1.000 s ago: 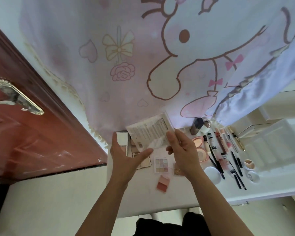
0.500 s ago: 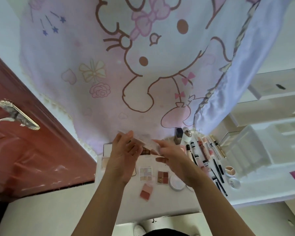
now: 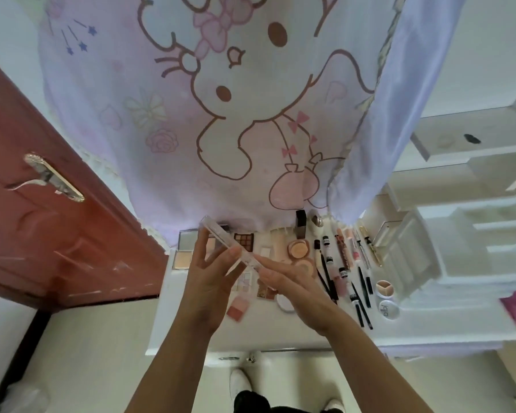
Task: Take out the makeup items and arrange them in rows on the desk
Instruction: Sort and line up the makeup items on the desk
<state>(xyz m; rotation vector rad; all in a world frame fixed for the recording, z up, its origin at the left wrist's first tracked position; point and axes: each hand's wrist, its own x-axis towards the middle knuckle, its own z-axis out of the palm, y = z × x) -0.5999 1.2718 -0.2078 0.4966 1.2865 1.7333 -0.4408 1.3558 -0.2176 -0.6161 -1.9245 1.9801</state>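
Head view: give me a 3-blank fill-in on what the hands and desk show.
1. Both hands hold a flat clear ___ edge-on above the desk.
2. The black pencils lie to the ___ of the right hand.
3. The left hand grips it with its ___.

Missing: case; right; fingers

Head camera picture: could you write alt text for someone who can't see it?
Two bare hands, left hand and right hand, hold a thin clear case edge-on above a white desk. Below lie palettes, round compacts and a row of pencils and tubes. A pink cartoon curtain hangs behind, a red door at left.
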